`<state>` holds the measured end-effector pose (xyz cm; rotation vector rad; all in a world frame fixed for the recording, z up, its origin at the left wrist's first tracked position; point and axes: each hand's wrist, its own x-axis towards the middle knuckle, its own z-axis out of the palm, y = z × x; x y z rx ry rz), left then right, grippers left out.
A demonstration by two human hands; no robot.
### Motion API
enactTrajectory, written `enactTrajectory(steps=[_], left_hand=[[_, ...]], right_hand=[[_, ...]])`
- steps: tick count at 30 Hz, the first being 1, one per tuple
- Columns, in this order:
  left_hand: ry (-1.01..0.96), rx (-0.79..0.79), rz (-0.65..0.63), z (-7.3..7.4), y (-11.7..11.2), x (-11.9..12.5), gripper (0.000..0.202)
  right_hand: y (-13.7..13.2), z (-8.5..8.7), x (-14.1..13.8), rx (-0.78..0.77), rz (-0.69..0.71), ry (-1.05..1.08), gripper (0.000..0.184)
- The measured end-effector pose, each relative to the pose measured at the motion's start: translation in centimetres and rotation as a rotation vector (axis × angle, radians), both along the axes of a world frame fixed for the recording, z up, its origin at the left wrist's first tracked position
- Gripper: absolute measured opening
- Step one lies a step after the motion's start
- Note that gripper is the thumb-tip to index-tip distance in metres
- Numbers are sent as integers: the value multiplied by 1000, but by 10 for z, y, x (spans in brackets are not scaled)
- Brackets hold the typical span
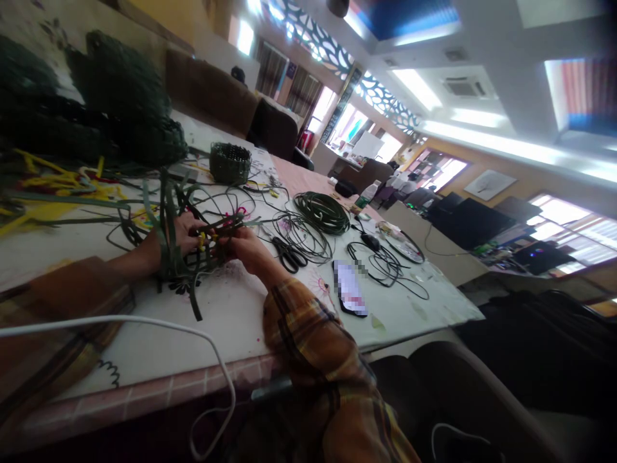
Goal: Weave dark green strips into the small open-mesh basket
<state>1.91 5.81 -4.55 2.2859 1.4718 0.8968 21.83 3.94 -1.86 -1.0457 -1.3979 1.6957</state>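
My left hand (186,233) and my right hand (245,247) meet over the white table (231,308), both closed on a partly woven piece of dark green strips (212,239). Loose strip ends fan out from it across my left wrist and down onto the table. A small yellow bit shows between my fingers. Black scissors (288,254) lie just right of my right hand.
A small woven green basket (230,162) stands at the back. A pile of dark green woven work (110,109) and yellow strips (53,186) fill the left. Coils of green cord (322,212), black cables (385,263) and a phone (350,289) lie to the right. A white cable (144,325) crosses the near edge.
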Motion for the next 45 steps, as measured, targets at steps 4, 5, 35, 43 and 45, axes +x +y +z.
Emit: enactTrajectory(steps=[4, 5, 35, 43, 45], left_hand=[[-41, -20, 52, 4, -4, 6, 41], [-49, -18, 56, 5, -6, 7, 42], [-34, 33, -71, 11, -8, 12, 28], [-90, -25, -47, 15, -10, 10, 31], [-96, -23, -38, 16, -11, 10, 33]], right_hand=[[-4, 0, -2, 7, 23, 18, 15], [-4, 0, -3, 12, 18, 22, 15], [-8, 5, -10, 58, -56, -116, 22], [-4, -6, -13, 88, -57, -127, 19], [-3, -9, -13, 109, -63, -140, 17]])
